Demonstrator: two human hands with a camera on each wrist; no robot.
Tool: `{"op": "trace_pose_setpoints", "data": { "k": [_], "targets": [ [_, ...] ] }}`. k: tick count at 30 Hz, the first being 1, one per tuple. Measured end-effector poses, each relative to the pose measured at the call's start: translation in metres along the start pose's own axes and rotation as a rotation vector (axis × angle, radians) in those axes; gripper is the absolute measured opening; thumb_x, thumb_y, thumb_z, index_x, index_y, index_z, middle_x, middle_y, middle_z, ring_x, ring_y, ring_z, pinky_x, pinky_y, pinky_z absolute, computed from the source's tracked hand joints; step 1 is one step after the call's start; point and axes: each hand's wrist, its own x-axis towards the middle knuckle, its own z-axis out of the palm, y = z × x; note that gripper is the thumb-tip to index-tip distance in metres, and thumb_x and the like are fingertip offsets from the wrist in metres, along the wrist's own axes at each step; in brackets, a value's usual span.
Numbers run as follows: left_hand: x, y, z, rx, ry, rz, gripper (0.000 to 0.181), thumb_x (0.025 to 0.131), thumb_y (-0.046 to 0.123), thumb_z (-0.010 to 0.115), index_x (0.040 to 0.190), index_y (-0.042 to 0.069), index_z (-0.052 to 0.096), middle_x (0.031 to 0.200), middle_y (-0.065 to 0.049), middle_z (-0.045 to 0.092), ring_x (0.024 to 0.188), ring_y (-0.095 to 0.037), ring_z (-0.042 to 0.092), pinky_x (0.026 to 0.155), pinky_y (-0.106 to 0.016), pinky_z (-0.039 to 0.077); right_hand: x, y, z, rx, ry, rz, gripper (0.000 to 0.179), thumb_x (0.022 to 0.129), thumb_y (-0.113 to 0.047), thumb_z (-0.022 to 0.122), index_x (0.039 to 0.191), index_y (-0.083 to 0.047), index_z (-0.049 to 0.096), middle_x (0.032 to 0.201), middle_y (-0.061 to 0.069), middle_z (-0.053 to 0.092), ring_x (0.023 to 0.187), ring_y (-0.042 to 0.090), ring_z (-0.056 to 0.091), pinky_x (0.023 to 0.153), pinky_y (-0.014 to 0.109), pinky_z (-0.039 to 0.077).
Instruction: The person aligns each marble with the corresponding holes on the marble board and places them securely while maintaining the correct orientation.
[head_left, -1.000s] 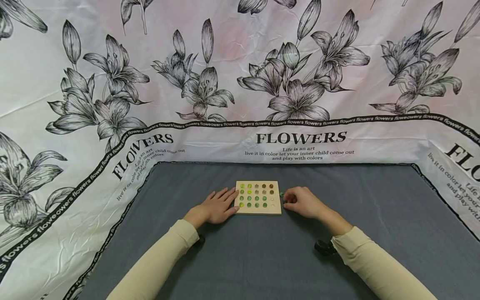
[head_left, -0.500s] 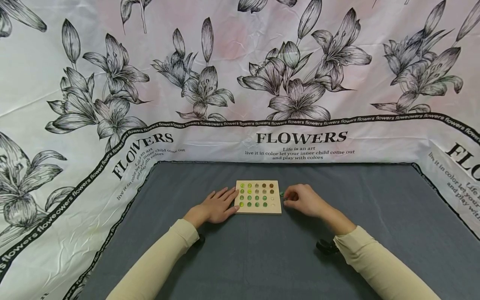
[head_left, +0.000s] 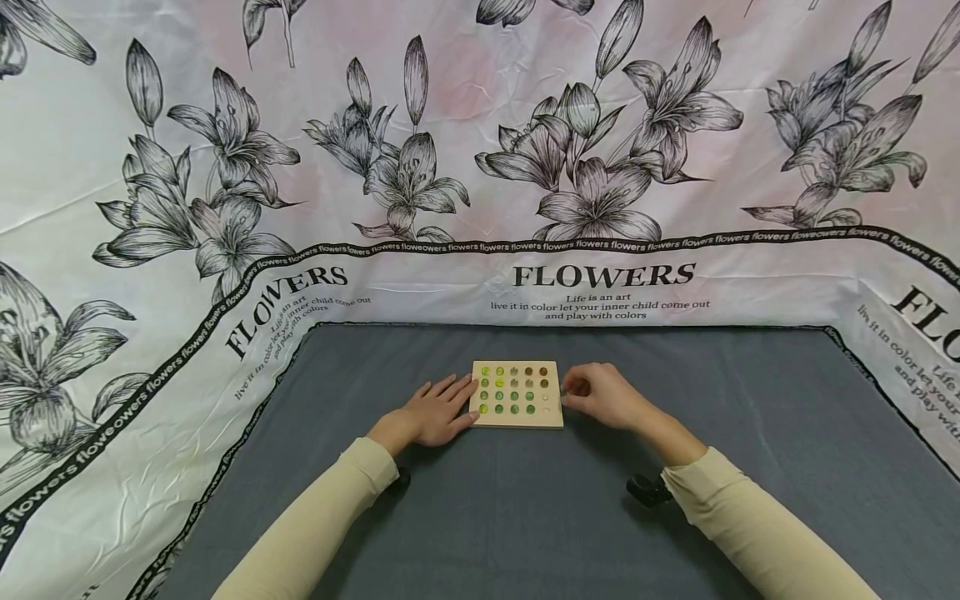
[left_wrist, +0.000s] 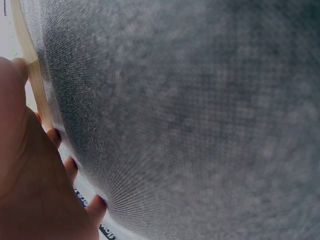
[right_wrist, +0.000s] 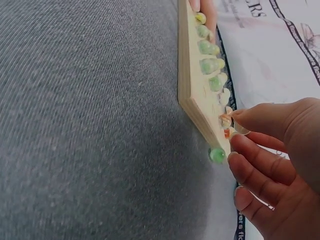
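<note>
A pale wooden board point(head_left: 517, 421) lies on the grey cloth, with rows of glass marbles point(head_left: 513, 397) in its hollows. Most are green or yellow-green; some clear and brown ones sit toward the far right. Two hollows at the near right corner hold no marble. My left hand point(head_left: 433, 414) rests with spread fingers against the board's left edge. Just off the right edge is my right hand point(head_left: 603, 396); in the right wrist view its thumb and index finger pinch a clear marble point(right_wrist: 241, 129). A loose green marble point(right_wrist: 217, 155) lies beside the board, close to the fingertips.
Grey cloth point(head_left: 495, 517) covers the table around the board. Behind and at the sides hangs a white cloth point(head_left: 420, 292) printed with flowers and lettering. A dark wrist device point(head_left: 648, 490) shows under the right forearm, and another point(head_left: 401, 481) under the left.
My right hand has shifted slightly up and left to the board's right edge, covering the spot where the green marble showed. The left hand and board stay in place.
</note>
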Motion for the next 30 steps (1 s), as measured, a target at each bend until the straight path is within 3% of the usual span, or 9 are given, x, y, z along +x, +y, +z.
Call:
{"op": "trace_pose_setpoints", "data": {
  "k": [14, 30],
  "targets": [
    [0.006, -0.003, 0.004, 0.017, -0.013, -0.015, 0.063, 0.112, 0.052, 0.023, 0.167, 0.026, 0.008, 0.173, 0.005, 0.004, 0.159, -0.022, 0.004, 0.126, -0.054, 0.008, 0.009, -0.006, 0.008, 0.028, 0.018, -0.042, 0.008, 0.091, -0.004, 0.076, 0.097, -0.001, 0.074, 0.083, 0.001, 0.069, 0.075, 0.013, 0.062, 0.066, 0.031, 0.052],
    [0.002, -0.001, 0.002, -0.001, 0.0, -0.008, 0.063, 0.112, 0.051, 0.026, 0.167, 0.023, 0.012, 0.173, 0.004, 0.008, 0.159, -0.024, 0.007, 0.126, -0.055, 0.01, 0.017, -0.006, 0.021, -0.001, 0.017, -0.045, 0.009, 0.09, -0.003, 0.076, 0.098, 0.0, 0.073, 0.085, 0.003, 0.069, 0.075, 0.012, 0.061, 0.068, 0.031, 0.052]
  ]
}}
